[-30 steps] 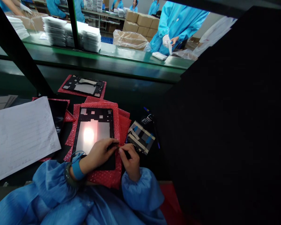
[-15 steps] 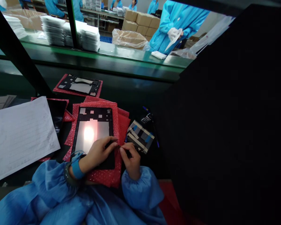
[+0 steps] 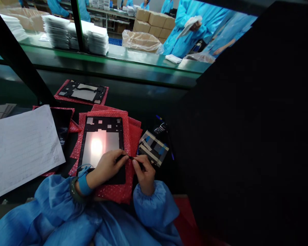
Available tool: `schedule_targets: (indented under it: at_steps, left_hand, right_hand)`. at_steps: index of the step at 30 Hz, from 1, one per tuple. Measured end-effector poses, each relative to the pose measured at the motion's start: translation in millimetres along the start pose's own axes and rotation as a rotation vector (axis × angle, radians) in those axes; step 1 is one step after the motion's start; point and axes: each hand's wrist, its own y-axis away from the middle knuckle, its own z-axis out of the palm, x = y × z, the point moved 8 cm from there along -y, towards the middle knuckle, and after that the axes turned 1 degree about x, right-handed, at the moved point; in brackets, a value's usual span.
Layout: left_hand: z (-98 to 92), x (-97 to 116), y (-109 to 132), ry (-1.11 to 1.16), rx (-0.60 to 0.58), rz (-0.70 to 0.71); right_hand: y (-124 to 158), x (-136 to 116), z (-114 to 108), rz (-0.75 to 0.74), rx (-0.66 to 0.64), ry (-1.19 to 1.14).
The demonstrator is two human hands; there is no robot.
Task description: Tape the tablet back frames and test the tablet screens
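There are one left hand [image 3: 107, 166] and one right hand [image 3: 145, 174]; one small dark piece [image 3: 131, 158]; two metal-backed tablet panels [image 3: 102, 140]. One printed sheet [image 3: 25, 147] lies there; one blue wristband [image 3: 84, 185].

Over my feed I saw the near flat panel [image 3: 104, 141] as black around a silver-grey middle, with a white glare tinged pink. The bubble wrap [image 3: 127, 128] under it was red, flecked with pale glints. The small piece [image 3: 131, 158] showed black to me. To the left I made out white paper [image 3: 25, 150] ruled in a faint grey grid; to the right, a taped block [image 3: 154, 148] in tan and dark grey bands with blue patches. The near sleeves [image 3: 154, 206] were blue, the wrist strap [image 3: 85, 185] lighter blue, the bangle [image 3: 75, 189] dark green. Far off, I saw a green ledge [image 3: 141, 64], white stacks [image 3: 97, 40], brown cartons [image 3: 157, 19] and a bright blue coat [image 3: 179, 39].
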Motion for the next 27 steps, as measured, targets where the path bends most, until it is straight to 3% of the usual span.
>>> schedule_targets:
  at_steps: [27]
  left_hand:
    - [0.6,4.1,0.0,-0.099,-0.004,0.069]
  right_hand:
    - [0.8,0.5,-0.5,0.011,-0.012,-0.031]
